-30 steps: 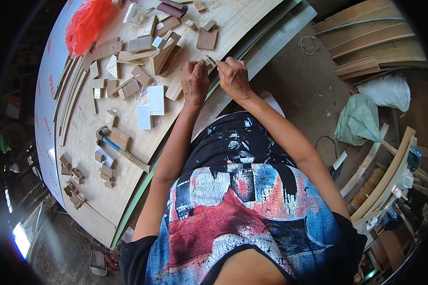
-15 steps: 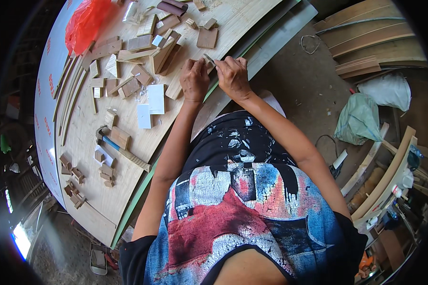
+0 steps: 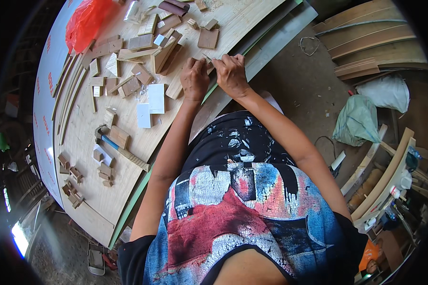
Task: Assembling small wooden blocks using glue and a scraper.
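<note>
My left hand (image 3: 194, 80) is closed in a pinch by the near edge of the wooden worktable (image 3: 173, 126). Close beside it, my right hand (image 3: 230, 75) is also closed, its fingertips turned toward the left ones. A small thin greyish sliver (image 3: 207, 57) sticks out between the two hands, meeting the right fingertips. What the left fingers pinch is hidden. Just beyond the hands lies a square brown wood block (image 3: 208, 38). To the left are a triangular wooden piece (image 3: 167, 52) and two white rectangular cards (image 3: 156, 99).
A hammer (image 3: 121, 148) with a blue-banded handle lies on the table among several small wood blocks (image 3: 120, 137). A red plastic bag (image 3: 85, 23) sits at the far left. Off to the right are a green sack (image 3: 356, 119), a white sack (image 3: 387, 91) and stacked boards (image 3: 366, 38).
The right hand has shifted slightly left, and the sliver between the hands has changed its tilt. The left hand stays nearly in place. More orange shows at the lower right.
</note>
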A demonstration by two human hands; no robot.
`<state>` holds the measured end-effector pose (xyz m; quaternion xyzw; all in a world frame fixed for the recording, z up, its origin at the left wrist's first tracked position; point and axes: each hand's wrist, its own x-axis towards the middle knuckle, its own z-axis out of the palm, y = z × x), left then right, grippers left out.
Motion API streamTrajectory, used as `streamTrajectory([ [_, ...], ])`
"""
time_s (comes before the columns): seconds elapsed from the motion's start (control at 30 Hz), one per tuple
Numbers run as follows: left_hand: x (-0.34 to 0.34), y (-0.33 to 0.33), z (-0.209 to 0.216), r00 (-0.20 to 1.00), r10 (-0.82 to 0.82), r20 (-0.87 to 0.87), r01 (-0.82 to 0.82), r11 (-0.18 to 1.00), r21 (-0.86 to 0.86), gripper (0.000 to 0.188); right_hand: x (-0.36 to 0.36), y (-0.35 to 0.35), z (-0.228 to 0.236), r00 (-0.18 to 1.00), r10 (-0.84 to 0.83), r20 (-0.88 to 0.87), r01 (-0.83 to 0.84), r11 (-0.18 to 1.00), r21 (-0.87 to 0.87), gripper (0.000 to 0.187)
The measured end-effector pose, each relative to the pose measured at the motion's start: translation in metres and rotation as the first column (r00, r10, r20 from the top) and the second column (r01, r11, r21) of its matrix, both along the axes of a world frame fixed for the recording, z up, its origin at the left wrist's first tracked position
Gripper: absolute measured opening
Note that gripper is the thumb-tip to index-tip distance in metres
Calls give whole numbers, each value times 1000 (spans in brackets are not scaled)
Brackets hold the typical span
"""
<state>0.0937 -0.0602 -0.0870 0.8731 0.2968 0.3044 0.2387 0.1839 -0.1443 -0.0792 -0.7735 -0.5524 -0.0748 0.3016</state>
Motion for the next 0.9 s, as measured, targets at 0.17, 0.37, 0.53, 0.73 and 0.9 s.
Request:
streamTrajectory([
  [0.17,1,1,1,1000,1,0,-1,1000,-2,11,2,5,0,1000,7,27,-7,1000,-9,14],
  [0.37,1,1,0,999,-4,33,4,1000,-1,11,2,9,-1,998,-31,-54,28,998,-56,10],
  [0.53,0,0,-1,1000,12,23,-12,1000,14,10,2,14,2,976,-82,-201,75,996,-42,9],
  [0.73,0,-5,-4,997,25,68,-25,1000,-12,8,15,13,4,631,-229,-742,230,968,-103,11],
  [0.9,0,1,-9,994,-7,112,-5,994,106,8,15,9,1,753,-199,-627,245,969,-14,10],
])
